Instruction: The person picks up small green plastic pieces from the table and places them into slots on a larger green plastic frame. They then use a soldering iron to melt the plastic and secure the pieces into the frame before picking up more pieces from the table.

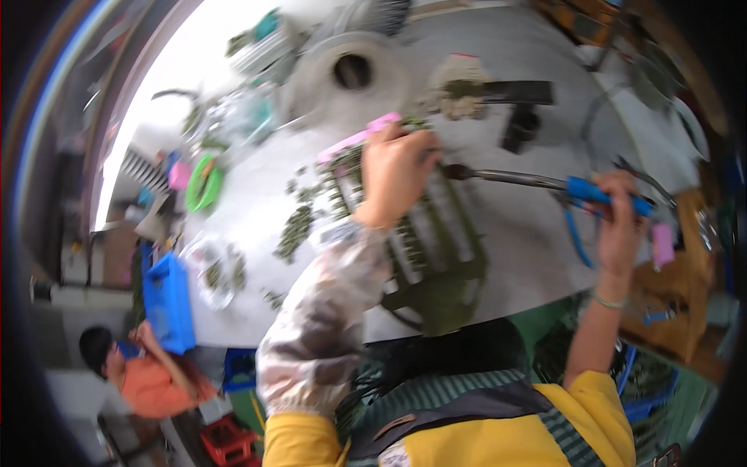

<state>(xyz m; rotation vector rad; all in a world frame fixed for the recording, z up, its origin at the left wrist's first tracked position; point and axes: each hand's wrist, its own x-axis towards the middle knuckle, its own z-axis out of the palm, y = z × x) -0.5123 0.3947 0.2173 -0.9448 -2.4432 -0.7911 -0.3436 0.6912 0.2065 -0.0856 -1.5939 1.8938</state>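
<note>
Left hand: fingers curled over the far end of a green slotted rack, gripping it near a pink strip.
Right hand: closed around the blue grips of a long metal tool.
Tool axis: roughly left to right, its dark tip pointing left toward the left hand, touching or just beside the rack; blur hides which.
Rack: mid-bench, long axis running near to far.
Bench: pale, green bits scattered left.
Further out: blue bin at the left edge, another person beyond it.
</note>
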